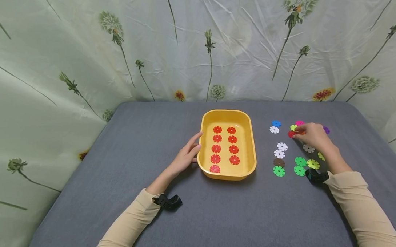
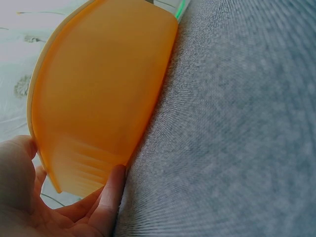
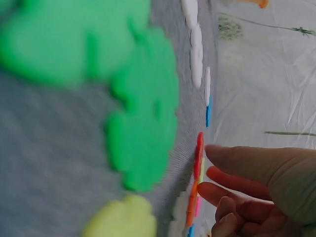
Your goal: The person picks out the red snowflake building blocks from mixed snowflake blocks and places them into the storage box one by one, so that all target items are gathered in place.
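A yellow plastic bin (image 1: 232, 177) stands on the table with two columns of red flower-shaped discs (image 1: 216, 148) lying on its floor. My left hand (image 1: 183, 157) rests against its left side; the left wrist view shows the thumb by the rim and fingers (image 2: 112, 195) along the outer wall. Over the loose discs on the right, my right hand (image 1: 314, 134) has its thumb and fingertips at a red disc (image 1: 290, 134). That red disc (image 3: 198, 157) lies flat, the thumb at its upper face. An orange disc (image 3: 191, 207) is just beside it, under the fingers.
Around the right hand lie green discs (image 1: 279, 171), white discs (image 1: 282, 146), a brown disc (image 1: 279, 162), a blue disc (image 1: 276, 123), a pink disc (image 1: 300, 123), a purple disc (image 1: 326, 130) and yellow-green discs (image 1: 313, 164). A flowered curtain (image 1: 182, 47) hangs behind the grey-covered table (image 1: 120, 159).
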### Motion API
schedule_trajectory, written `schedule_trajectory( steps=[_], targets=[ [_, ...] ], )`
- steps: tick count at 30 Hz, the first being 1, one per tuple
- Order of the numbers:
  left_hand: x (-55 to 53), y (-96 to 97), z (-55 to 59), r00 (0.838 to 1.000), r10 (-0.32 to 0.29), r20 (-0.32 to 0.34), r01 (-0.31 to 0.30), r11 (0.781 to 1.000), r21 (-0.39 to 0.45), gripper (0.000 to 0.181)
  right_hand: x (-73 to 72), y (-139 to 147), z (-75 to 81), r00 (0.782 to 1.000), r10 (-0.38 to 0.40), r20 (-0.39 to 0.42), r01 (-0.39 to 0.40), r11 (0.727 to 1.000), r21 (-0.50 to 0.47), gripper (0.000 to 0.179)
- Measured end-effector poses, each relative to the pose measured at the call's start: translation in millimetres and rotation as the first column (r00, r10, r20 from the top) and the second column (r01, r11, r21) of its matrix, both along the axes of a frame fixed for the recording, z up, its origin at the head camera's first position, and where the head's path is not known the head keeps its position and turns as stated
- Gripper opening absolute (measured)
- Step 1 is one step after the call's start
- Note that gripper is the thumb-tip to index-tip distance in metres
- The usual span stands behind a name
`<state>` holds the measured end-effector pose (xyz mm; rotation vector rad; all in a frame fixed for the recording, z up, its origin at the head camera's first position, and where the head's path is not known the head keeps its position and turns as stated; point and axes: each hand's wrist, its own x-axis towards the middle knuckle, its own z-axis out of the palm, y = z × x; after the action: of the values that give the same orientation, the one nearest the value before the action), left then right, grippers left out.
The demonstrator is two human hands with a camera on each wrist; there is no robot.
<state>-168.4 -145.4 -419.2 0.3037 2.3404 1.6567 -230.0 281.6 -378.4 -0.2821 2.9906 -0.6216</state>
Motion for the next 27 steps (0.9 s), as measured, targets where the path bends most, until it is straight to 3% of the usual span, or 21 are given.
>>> schedule_trajectory(
  steps=[6,12,27],
  targets=[
    [0.6,-0.5,0.2,1.0,0.005,0.009,-0.005,1.0,-0.004,0.047,-7.8,0,2.3,0.999,0.006,0.046,-0.007,0.999,0.037,0.038],
    [1.4,-0.8,1.9,1.0,-0.005,-0.006,0.005,1.0,-0.005,0.049,-12.1,0,3.2,0.999,0.022,0.038,-0.024,0.999,0.049,0.035],
    [1.0,-0.5,3.8,1.0,-0.015,0.02,0.015,1.0,-0.008,0.05,-18.9,1,6.6,0.992,0.03,0.126,-0.034,0.999,0.031,0.032]
  ],
)
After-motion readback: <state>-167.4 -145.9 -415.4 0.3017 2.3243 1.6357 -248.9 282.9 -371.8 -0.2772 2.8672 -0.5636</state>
